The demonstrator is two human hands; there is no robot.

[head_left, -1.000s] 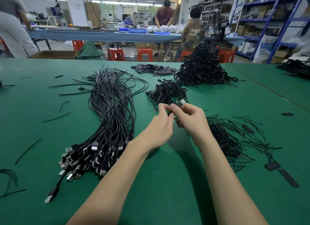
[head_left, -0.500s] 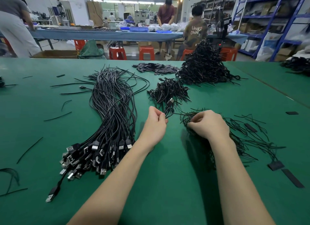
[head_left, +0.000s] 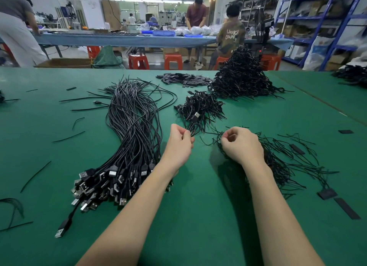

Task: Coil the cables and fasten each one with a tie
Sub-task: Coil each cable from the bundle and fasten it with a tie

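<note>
Head view — cable bundle [head_left: 131, 130] left, loose ties [head_left: 286, 162] under right hand [head_left: 241, 144].

My left hand [head_left: 178, 144] pinches a coiled black USB cable [head_left: 195, 122], its silver plug tilted up and away from me. My right hand [head_left: 241, 144] seems to pinch one thin black wire tie from the loose tie pile [head_left: 286, 162] beneath it. Uncoiled cables [head_left: 133, 138] lie bundled at left.
</note>
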